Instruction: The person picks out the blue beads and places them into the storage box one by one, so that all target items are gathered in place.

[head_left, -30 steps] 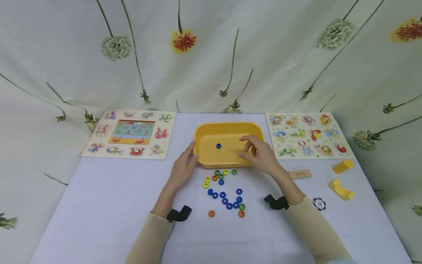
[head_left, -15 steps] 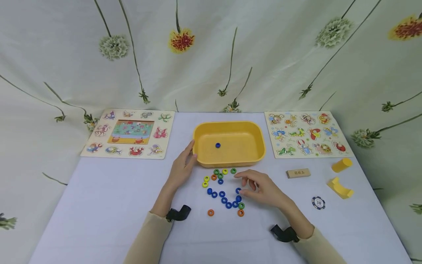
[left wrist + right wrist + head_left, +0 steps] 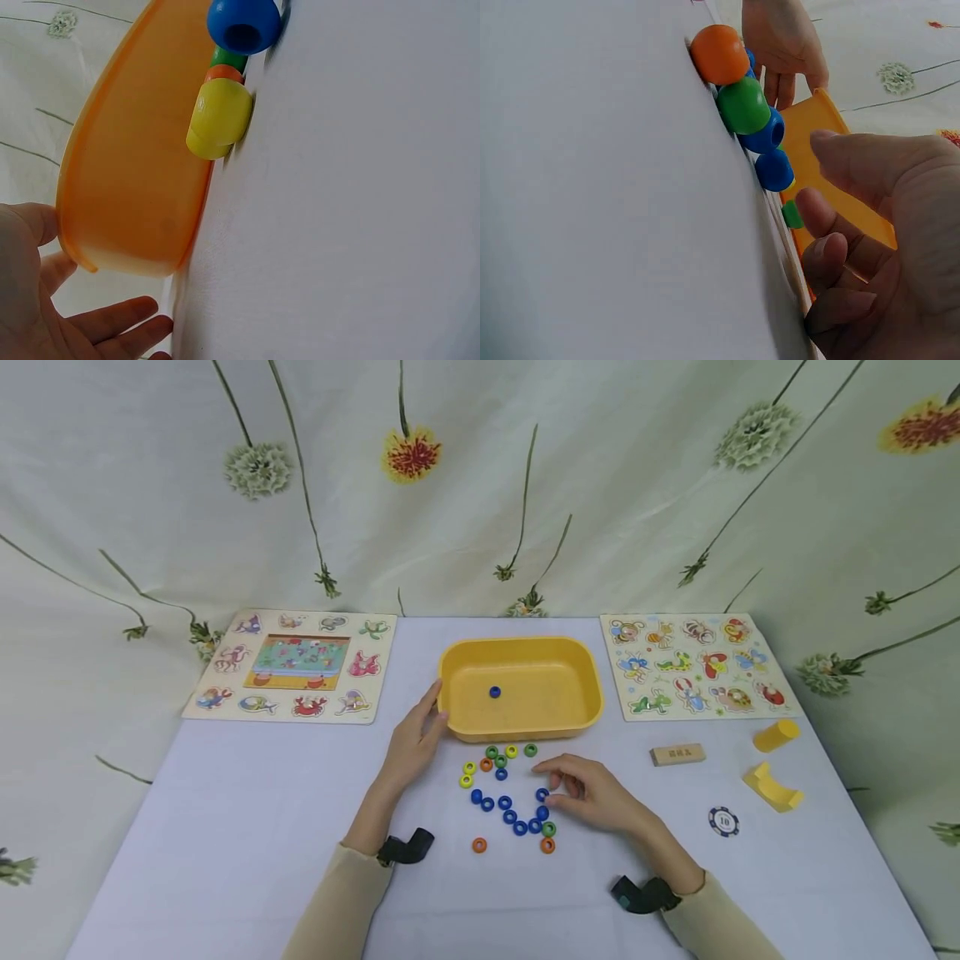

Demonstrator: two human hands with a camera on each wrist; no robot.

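Note:
A yellow tray [image 3: 547, 693] holds one blue bead [image 3: 495, 692]. My left hand [image 3: 415, 747] rests against its left end, with the thumb [image 3: 41, 221] touching the rim and the fingers spread. Several blue, green, yellow and orange beads lie loose on the white cloth in front of the tray. Over the right side of these beads is my right hand [image 3: 592, 792], thumb and forefinger apart. Between its fingertips lies a blue bead [image 3: 542, 795], not gripped. Just nearer to me are a green bead [image 3: 549, 829] and an orange bead [image 3: 548, 845].
A picture puzzle board [image 3: 360, 693] lies at the back left, and another with insects [image 3: 705, 681] at the back right. Along the right side are a wooden block [image 3: 678, 754], a yellow cylinder [image 3: 776, 735], a yellow arch piece [image 3: 772, 788] and a poker chip [image 3: 723, 821].
My right hand has moved from above the tray down toward the loose beads, then stayed nearly still there. The left hand keeps its place at the tray.

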